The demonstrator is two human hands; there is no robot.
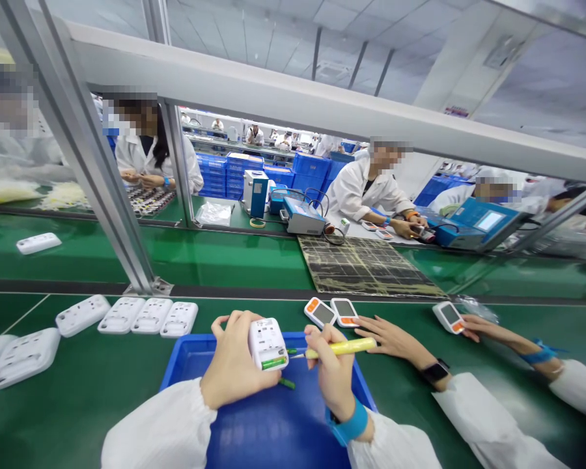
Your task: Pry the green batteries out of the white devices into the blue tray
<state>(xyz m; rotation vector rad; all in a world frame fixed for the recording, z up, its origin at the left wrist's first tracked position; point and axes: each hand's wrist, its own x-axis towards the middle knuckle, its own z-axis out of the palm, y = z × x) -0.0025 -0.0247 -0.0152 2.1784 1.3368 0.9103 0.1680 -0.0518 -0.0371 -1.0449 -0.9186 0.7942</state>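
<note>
White sleeves (159, 426) extend forward, left hand (234, 359) curled round a device (267, 340), right hand (333, 376) gripping a yellow tool (351, 346).

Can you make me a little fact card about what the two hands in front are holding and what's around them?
Left hand: holds a white device
Right hand: grips a yellow-handled tool
Tool tip: close to the device; touching, can't tell
In the device's slot: green cylinder, like a battery
Underneath: blue tray
Left of tray: more white devices on the green table
</note>
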